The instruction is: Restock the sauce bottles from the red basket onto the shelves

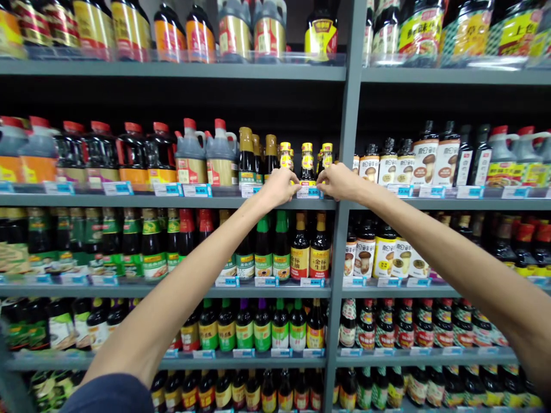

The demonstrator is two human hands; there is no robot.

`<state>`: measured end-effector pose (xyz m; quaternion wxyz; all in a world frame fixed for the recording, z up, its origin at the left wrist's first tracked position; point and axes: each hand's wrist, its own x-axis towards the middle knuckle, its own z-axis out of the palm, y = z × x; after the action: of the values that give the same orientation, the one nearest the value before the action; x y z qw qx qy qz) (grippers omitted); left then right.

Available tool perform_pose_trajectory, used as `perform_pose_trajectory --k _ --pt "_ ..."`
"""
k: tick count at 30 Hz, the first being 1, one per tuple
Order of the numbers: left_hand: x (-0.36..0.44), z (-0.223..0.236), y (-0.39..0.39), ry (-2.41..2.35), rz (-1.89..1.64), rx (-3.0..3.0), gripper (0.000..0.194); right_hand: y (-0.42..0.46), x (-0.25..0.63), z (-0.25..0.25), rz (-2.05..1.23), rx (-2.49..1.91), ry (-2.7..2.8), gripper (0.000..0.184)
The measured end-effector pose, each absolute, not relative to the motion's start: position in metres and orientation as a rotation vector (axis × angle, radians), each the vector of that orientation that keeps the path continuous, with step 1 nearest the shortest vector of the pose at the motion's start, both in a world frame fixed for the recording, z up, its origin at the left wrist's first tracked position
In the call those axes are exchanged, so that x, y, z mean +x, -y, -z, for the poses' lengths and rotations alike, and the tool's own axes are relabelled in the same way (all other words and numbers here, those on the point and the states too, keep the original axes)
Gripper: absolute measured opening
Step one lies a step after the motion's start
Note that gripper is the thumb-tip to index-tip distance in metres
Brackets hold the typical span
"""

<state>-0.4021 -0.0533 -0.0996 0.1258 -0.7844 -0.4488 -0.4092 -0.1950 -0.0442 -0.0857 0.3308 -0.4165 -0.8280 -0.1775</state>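
Note:
Both arms reach forward to the middle shelf. My left hand (280,187) is closed, its curled fingertips at the left edge of a white-and-blue price tag (310,193). At the tag's right edge, my right hand (338,181) has thumb and fingers drawn together, close to the metal upright. Both hands appear to grip the tag by its ends. Right behind it stands a small dark bottle (307,162) with a yellow cap. Similar small bottles are partly hidden behind each hand.
A grey upright (349,115) divides the shelving. Gold-capped bottles (246,155) stand left of my left hand, and red-capped jugs (221,155) farther left. White-labelled mushroom-print bottles (388,163) stand to the right. Dark sauce bottles (318,246) fill the shelf below.

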Motion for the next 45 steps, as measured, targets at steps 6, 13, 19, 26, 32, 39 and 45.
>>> perform_pose_trajectory --k 6,13,19,26,32,39,45 --pt "-0.400 0.098 0.043 1.375 1.191 -2.260 0.013 0.038 -0.197 0.084 0.518 -1.153 2.171 0.017" --pt "-0.401 0.100 0.042 1.336 1.243 -2.299 0.009 0.028 -0.192 0.084 0.582 -1.108 2.212 0.013" --pt "-0.400 0.102 0.040 1.289 1.215 -2.234 0.011 0.034 -0.193 0.086 0.603 -1.097 2.205 0.012" --pt "-0.418 0.082 0.047 1.422 1.533 -1.882 0.028 0.047 -0.211 0.063 0.331 -0.974 1.929 0.030" --pt "-0.413 0.073 0.039 1.750 1.336 -1.948 0.034 0.032 -0.242 0.060 0.158 -1.182 1.916 0.031" --pt "-0.409 0.071 0.038 1.714 1.289 -1.961 0.034 0.035 -0.240 0.065 0.053 -1.196 1.957 0.019" --pt "-0.405 0.072 0.041 1.722 1.261 -1.961 0.036 0.036 -0.241 0.064 0.049 -1.222 1.941 0.020"
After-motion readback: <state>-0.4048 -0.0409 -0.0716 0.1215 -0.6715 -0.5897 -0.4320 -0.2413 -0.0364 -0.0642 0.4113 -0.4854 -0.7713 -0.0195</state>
